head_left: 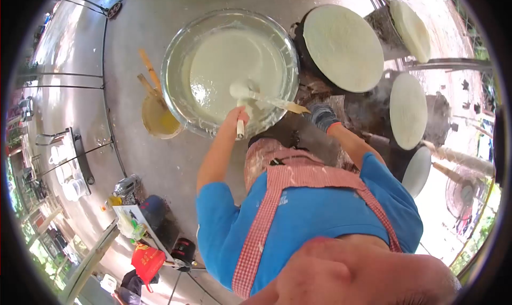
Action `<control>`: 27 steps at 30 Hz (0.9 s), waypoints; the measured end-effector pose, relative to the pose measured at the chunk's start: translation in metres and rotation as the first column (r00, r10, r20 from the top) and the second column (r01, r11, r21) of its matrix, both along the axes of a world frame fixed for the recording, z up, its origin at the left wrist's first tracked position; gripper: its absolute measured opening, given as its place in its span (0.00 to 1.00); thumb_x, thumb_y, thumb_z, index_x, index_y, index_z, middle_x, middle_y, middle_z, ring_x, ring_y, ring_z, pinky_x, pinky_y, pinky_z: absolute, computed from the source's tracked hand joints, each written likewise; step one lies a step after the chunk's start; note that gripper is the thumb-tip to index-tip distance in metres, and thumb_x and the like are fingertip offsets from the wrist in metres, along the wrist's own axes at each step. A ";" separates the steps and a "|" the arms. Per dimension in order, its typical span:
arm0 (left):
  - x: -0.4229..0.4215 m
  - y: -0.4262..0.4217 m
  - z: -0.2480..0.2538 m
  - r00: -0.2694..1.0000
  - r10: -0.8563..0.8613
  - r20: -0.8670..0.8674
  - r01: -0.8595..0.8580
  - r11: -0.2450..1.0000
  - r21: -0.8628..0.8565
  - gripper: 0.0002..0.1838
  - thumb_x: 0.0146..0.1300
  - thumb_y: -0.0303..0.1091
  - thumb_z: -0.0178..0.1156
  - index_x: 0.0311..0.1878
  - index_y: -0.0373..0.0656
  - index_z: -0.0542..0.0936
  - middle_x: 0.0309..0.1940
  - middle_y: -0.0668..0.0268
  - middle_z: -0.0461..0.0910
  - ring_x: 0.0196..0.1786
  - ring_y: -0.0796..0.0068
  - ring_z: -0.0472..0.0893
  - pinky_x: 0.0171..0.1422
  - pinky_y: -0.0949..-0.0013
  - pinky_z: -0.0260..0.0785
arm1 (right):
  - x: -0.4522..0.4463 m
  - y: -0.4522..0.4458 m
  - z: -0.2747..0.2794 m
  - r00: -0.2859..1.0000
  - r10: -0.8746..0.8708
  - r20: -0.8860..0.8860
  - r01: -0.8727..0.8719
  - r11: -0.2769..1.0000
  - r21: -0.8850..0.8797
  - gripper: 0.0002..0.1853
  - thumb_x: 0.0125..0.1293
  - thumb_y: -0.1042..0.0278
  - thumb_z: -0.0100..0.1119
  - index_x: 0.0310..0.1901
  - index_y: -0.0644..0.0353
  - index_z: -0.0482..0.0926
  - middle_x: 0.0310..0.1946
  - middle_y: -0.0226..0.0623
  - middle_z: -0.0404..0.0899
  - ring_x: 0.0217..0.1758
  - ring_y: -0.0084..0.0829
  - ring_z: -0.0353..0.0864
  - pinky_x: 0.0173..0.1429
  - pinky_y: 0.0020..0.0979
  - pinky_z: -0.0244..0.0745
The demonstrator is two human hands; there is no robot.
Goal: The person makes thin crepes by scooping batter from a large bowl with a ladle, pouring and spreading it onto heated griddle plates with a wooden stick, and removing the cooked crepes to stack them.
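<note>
My left hand [238, 116] is closed around the handle of a ladle [241, 90], whose coated bowl is over the pale batter [229, 59] in a wide metal basin [166, 75]. A flat wooden stick [293, 106], smeared with batter, lies across the basin's near right rim. Close to the stick's outer end is my right hand [322, 117], in a dark grey glove. Its fingers are partly hidden, and I cannot tell whether they touch the stick. Just beyond this hand, a large round pale sheet [344, 49] covers a dark round pan.
Further round pale sheets [408, 111] stand along the right, with steam near them. A tub [160, 124] with yellow liquid and wooden handles sits left of the basin. A fan [460, 194] is at the right, and a red bag [148, 260] hangs at lower left.
</note>
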State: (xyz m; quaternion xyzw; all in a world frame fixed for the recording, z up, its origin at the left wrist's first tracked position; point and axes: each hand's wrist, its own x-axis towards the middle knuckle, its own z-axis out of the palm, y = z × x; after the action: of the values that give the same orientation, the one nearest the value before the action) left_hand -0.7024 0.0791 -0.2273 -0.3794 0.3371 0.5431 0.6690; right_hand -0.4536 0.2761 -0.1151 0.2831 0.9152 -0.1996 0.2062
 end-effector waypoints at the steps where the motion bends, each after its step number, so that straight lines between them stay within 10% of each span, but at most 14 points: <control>1: 0.002 -0.001 0.038 0.958 0.144 0.246 -0.152 0.988 0.013 0.13 0.58 0.32 0.53 0.24 0.45 0.59 0.12 0.74 0.56 0.09 0.87 0.55 0.09 0.84 0.47 | 0.020 -0.016 0.007 0.990 -0.083 -0.118 0.079 0.996 -0.036 0.19 0.52 0.51 0.53 0.38 0.59 0.76 0.30 0.47 0.77 0.36 0.46 0.76 0.40 0.42 0.70; 4: -0.003 -0.008 0.160 0.980 0.128 0.152 -0.164 0.953 0.255 0.14 0.57 0.33 0.56 0.23 0.44 0.60 0.13 0.75 0.57 0.10 0.91 0.56 0.08 0.87 0.47 | 0.029 -0.026 0.044 0.932 -0.175 -0.318 0.180 0.984 -0.012 0.19 0.53 0.51 0.53 0.40 0.58 0.75 0.31 0.48 0.77 0.36 0.45 0.76 0.39 0.41 0.70; 6: -0.009 -0.013 0.215 0.933 0.091 -0.349 0.023 0.951 0.308 0.09 0.60 0.35 0.52 0.31 0.46 0.63 0.14 0.76 0.54 0.10 0.90 0.52 0.08 0.86 0.44 | 0.033 -0.039 0.070 0.854 -0.161 -0.494 0.202 0.979 0.030 0.18 0.55 0.52 0.52 0.40 0.57 0.75 0.31 0.47 0.77 0.35 0.44 0.76 0.39 0.40 0.70; 9: 0.023 -0.019 0.354 0.794 0.227 -0.564 -0.046 0.948 0.316 0.09 0.61 0.33 0.50 0.42 0.51 0.62 0.15 0.77 0.54 0.10 0.90 0.52 0.08 0.87 0.42 | 0.015 -0.011 0.105 0.611 0.076 -0.788 0.219 0.940 0.260 0.17 0.56 0.52 0.53 0.41 0.54 0.76 0.31 0.44 0.78 0.32 0.43 0.77 0.38 0.38 0.70; 14: 0.023 -0.035 0.474 0.288 0.188 -0.939 0.321 0.905 0.280 0.08 0.62 0.34 0.49 0.42 0.54 0.63 0.13 0.76 0.54 0.09 0.90 0.52 0.08 0.85 0.40 | -0.008 0.026 0.210 0.438 0.046 -0.898 0.352 0.910 0.219 0.20 0.51 0.52 0.58 0.43 0.54 0.77 0.32 0.43 0.78 0.34 0.40 0.78 0.38 0.34 0.71; 19: -0.015 -0.041 0.485 -0.121 0.220 -0.968 0.295 0.939 0.177 0.09 0.62 0.33 0.47 0.44 0.53 0.60 0.10 0.76 0.55 0.07 0.86 0.54 0.06 0.81 0.41 | -0.012 0.011 0.236 0.318 -0.115 -0.941 0.369 0.929 0.011 0.20 0.51 0.52 0.59 0.42 0.57 0.77 0.31 0.43 0.78 0.35 0.39 0.78 0.40 0.33 0.71; 21: -0.047 -0.039 0.423 0.132 0.168 -0.977 0.309 0.929 0.202 0.07 0.62 0.33 0.48 0.39 0.52 0.60 0.09 0.77 0.54 0.07 0.87 0.56 0.06 0.82 0.43 | -0.020 0.002 0.173 0.290 -0.120 -0.949 0.238 0.970 -0.050 0.17 0.51 0.61 0.62 0.41 0.62 0.76 0.33 0.45 0.78 0.37 0.36 0.78 0.41 0.31 0.71; 24: -0.052 -0.037 0.327 0.672 -0.165 -0.722 0.548 0.766 0.335 0.05 0.62 0.34 0.48 0.37 0.55 0.63 0.12 0.76 0.56 0.08 0.88 0.53 0.07 0.84 0.45 | 0.001 -0.023 0.050 0.361 -0.620 -0.697 0.079 0.765 -0.639 0.18 0.50 0.58 0.63 0.37 0.63 0.77 0.29 0.41 0.78 0.32 0.29 0.77 0.39 0.30 0.70; 25: -0.040 -0.036 0.324 0.665 -0.240 -0.707 0.585 0.756 0.293 0.05 0.62 0.34 0.48 0.37 0.55 0.63 0.12 0.76 0.56 0.08 0.88 0.53 0.07 0.84 0.45 | 0.020 -0.036 0.004 0.297 -0.628 -0.719 0.080 0.767 -0.636 0.19 0.50 0.53 0.63 0.34 0.62 0.78 0.27 0.38 0.78 0.28 0.27 0.76 0.37 0.29 0.70; 27: -0.013 -0.014 0.333 0.960 -0.135 -0.246 0.178 0.971 0.161 0.06 0.62 0.33 0.48 0.40 0.56 0.63 0.12 0.76 0.56 0.07 0.88 0.51 0.06 0.84 0.43 | 0.078 -0.071 0.032 0.425 -0.668 -0.610 0.276 0.738 -0.616 0.19 0.50 0.51 0.63 0.32 0.61 0.78 0.25 0.37 0.78 0.27 0.25 0.76 0.36 0.28 0.70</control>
State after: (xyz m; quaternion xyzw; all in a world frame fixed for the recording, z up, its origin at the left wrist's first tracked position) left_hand -0.7151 0.0647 0.1058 -0.2226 0.3915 0.5575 0.6974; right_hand -0.3761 0.2049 -0.0828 0.3607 0.7143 -0.5492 -0.2410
